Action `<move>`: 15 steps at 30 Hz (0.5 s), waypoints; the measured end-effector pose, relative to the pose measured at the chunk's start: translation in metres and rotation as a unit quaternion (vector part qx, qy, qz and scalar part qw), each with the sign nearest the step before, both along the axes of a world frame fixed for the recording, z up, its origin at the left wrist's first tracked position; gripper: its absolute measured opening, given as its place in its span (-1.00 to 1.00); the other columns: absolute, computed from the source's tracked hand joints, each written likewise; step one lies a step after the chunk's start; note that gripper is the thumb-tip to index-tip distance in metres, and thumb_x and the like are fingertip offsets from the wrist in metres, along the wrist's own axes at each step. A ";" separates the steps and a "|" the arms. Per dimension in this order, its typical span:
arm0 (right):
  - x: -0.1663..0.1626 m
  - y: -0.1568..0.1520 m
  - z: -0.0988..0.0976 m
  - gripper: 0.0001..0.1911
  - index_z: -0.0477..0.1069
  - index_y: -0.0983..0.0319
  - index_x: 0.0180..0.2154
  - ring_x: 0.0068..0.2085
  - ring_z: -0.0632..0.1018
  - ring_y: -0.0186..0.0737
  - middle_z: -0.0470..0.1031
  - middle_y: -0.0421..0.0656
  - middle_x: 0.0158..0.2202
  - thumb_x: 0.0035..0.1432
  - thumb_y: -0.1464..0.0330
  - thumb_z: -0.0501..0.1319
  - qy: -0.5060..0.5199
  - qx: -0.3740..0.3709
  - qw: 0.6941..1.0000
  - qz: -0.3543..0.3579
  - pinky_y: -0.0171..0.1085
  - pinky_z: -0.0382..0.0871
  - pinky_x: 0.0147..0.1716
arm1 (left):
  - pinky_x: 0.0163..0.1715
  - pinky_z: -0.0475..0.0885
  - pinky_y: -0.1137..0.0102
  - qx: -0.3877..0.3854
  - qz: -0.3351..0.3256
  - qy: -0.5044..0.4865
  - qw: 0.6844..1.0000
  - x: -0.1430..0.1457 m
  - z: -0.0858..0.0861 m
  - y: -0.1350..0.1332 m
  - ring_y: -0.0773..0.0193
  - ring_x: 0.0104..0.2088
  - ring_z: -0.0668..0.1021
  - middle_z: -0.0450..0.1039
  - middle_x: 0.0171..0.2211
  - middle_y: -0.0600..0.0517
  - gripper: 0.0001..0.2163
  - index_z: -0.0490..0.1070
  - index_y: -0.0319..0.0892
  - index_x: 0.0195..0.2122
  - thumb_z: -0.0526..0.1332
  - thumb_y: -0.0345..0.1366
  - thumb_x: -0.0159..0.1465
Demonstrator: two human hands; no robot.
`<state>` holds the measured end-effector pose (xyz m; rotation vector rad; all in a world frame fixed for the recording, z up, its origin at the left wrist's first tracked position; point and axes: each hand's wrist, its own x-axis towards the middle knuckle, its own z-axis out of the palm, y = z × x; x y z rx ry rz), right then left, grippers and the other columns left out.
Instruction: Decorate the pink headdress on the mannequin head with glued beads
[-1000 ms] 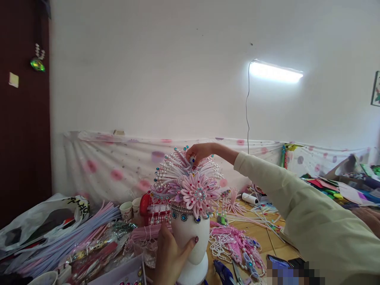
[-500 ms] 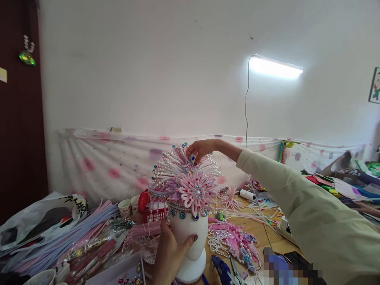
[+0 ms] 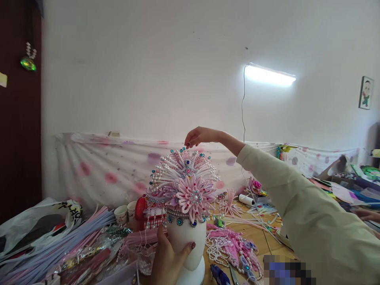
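Note:
A white mannequin head [image 3: 186, 241] stands upright on its round base. It wears a pink and white headdress [image 3: 166, 168] with pearl-tipped loops, a large pink flower [image 3: 195, 196], teal gems and hanging bead strands. My left hand [image 3: 169, 255] grips the head low on its left side, the thumb lying across the front. Above the headdress's crest hovers my right hand [image 3: 200, 136], its fingers loosely bent and nothing visible in them. Its fingertips are close to the top teal gems; whether they touch cannot be told. A blue gem ornament [image 3: 188, 163] sits upright at the centre front.
Pink tassels and pearl strings [image 3: 227, 245] lie right of the head, with a blue glue gun [image 3: 219, 273] and scissors [image 3: 233, 275] in front. Left are a red basket [image 3: 142, 213], paper cups [image 3: 121, 214] and bundled lilac stems [image 3: 74, 233]. Another person's hand [image 3: 368, 215] shows at far right.
My right hand has risen off the central blue gem ornament to above the crest, uncovering the ornament. My left hand keeps its hold on the mannequin head. The view has shifted slightly.

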<state>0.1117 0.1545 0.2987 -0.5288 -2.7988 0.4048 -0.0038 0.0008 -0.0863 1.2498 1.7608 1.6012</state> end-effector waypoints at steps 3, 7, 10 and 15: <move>-0.024 -0.007 -0.016 -0.79 0.58 0.21 -0.20 -0.21 0.61 -0.28 0.66 -0.16 -0.17 0.13 0.48 0.23 -0.036 -0.009 0.999 0.013 -0.28 0.45 -0.20 | 0.10 0.44 0.06 0.000 0.003 -0.003 1.000 -0.001 -0.001 0.000 -0.22 0.17 0.52 0.41 0.15 -0.45 -0.04 -0.06 -0.33 0.24 0.35 0.12 -0.01; -0.045 -0.010 -0.034 -0.77 0.58 0.25 -0.27 -0.30 0.60 -0.29 0.65 -0.17 -0.27 0.12 0.60 0.20 -0.084 0.005 0.996 -0.018 -0.27 0.46 -0.23 | 0.09 0.45 0.08 0.013 0.003 -0.003 1.000 -0.001 0.002 -0.003 -0.21 0.15 0.54 0.45 0.12 -0.43 -0.06 -0.01 -0.33 0.25 0.35 0.12 0.00; -0.047 -0.007 -0.035 -0.90 0.54 0.27 -0.28 -0.29 0.60 -0.27 0.62 -0.18 -0.30 0.20 0.55 0.27 -0.096 0.030 0.993 -0.058 -0.21 0.49 -0.18 | 0.12 0.42 0.07 0.000 0.007 0.003 1.000 0.000 0.002 -0.003 -0.23 0.18 0.51 0.43 0.14 -0.46 -0.05 -0.01 -0.35 0.27 0.35 0.11 0.01; -0.042 -0.005 -0.027 -0.96 0.52 0.28 -0.24 -0.26 0.60 -0.26 0.60 -0.19 -0.28 0.28 0.42 0.30 -0.128 0.064 0.984 -0.104 -0.17 0.52 -0.17 | 0.12 0.42 0.09 -0.013 0.011 0.025 1.000 0.000 -0.003 -0.002 -0.22 0.17 0.51 0.45 0.11 -0.41 -0.12 0.07 -0.36 0.25 0.36 0.02 0.01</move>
